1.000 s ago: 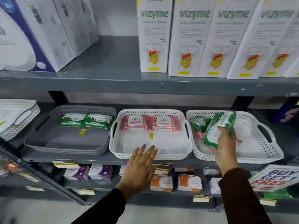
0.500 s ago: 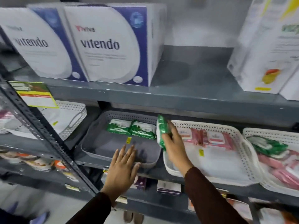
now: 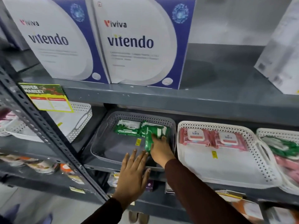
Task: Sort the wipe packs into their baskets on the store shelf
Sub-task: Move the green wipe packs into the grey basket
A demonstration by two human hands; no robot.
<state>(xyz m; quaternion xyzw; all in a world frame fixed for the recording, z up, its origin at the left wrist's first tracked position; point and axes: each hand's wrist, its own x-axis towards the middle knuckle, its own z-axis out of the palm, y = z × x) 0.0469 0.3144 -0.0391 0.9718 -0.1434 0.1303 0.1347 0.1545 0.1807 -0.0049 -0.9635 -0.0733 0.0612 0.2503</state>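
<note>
Our right hand (image 3: 159,148) reaches forward toward twelve o'clock, dark maroon sleeve running back to five o'clock, its grip closed around a glossy green plastic wipe pack (image 3: 149,140) held on edge. Our left hand (image 3: 131,173) lies at seven o'clock of it, palm down, fingers (image 3: 137,157) spread and straight, gripping nothing, its sleeve trailing toward seven o'clock.

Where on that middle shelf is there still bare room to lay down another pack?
The grey basket is bare in its front left, before the green packs. The white basket has a wide bare front below its two pink packs. The far-right basket looks crowded. The right hand fills the grey basket's right side.
</note>
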